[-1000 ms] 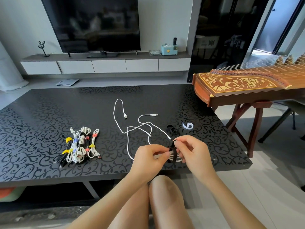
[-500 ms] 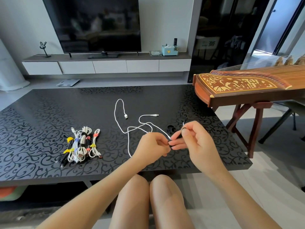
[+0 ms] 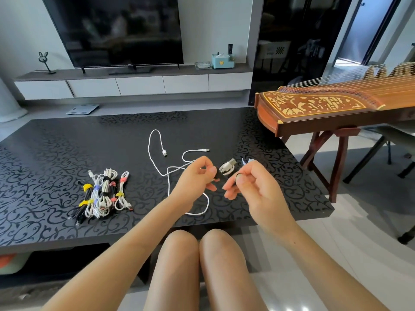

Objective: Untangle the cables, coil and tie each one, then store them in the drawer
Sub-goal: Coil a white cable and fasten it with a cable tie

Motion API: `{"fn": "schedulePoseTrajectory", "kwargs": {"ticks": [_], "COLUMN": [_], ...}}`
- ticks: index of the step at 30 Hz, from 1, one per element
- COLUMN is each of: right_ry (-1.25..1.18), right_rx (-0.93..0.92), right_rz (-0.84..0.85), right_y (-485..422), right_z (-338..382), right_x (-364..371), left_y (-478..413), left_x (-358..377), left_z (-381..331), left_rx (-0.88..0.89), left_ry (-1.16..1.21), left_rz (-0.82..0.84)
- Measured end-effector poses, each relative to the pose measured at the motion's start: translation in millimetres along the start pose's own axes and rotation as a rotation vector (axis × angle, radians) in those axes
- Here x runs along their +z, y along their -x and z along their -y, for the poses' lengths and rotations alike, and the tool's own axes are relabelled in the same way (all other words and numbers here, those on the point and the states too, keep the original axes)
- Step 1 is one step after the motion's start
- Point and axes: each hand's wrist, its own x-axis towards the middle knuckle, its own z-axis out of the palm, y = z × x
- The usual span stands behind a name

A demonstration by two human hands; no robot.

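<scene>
Drawing apart since a moment ago, fingers of my left hand [image 3: 197,176] and right hand [image 3: 253,185] pinch the black tie [image 3: 238,175], likely cinching the coil [image 3: 228,168]; one loose cable [image 3: 155,130] remains.

Both forearms reach forward; left hand [image 3: 197,176] and right hand [image 3: 253,185] hover apart, fingers curled, each pinching a dark strap [image 3: 237,176].

Head-worn view, forward and down, close above table [image 3: 67,153]
</scene>
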Motion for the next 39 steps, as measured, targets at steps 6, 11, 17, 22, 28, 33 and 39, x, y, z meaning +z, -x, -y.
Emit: {"fn": "schedulePoseTrajectory", "kwargs": {"ticks": [6,11,17,22,28,33,39], "right_ry": [-0.090,0.087,0.076,0.143,0.203,0.209,0.079], "right_rx": [0.143,0.553,0.606,0.522,0.472,0.392,0.410], "right_rz": [-0.097,-0.138,-0.035,-0.024,0.043,0.071,0.148], "right_y": [3.7,7.5,12.3,4.5,3.5,-2.2,0.8], "right_z": [-12.3,-38.4,-52.5,-54.8,-59.5,-53.5,-39.7], "right_x": [2.8,6.4,6.9,12.5,5.1,-0.5,-2.2], "left_y": [-2.5,10.4,13.9,1.1,-9.2,-10.2,-6.0], "left_x": [20.0,36.7,44.7,39.8,4.1,-24.5,-28.9], "left_z": [12.3,31.1,44.4,38.5,22.7,10.0,12.4], "left_rx": [0.011,0.113,0.075,-0.144,-0.367,-0.356,-0.313], "left_ry": [-0.119,-0.303,-0.247,-0.081,0.247,0.153,0.201], "left_rz": [-0.085,-0.163,-0.147,-0.139,0.199,0.444,0.327]}}
